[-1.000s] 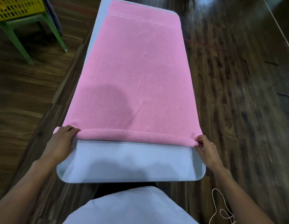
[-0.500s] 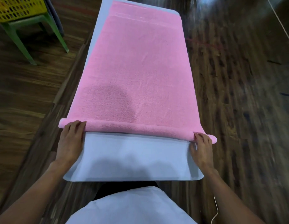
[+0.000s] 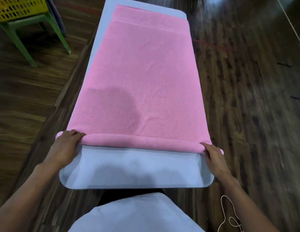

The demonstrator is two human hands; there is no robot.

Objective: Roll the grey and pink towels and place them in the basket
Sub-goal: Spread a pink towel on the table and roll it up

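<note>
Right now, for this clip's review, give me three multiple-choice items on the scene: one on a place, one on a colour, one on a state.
1. Where does the yellow basket sit?
A. on the white table
B. on a green stool at the far left
C. on the floor at the right

2. What colour is the towel spread on the white table?
A. grey
B. blue
C. pink

3. How far along is the rolling?
A. only the near edge is rolled
B. fully rolled
C. not begun

Answers: 1 B, the basket rests on the green stool, off the table. 2 C, the cloth is pink throughout. 3 A, the left hand and right hand press a thin roll at the near end, and the rest lies flat.
</note>
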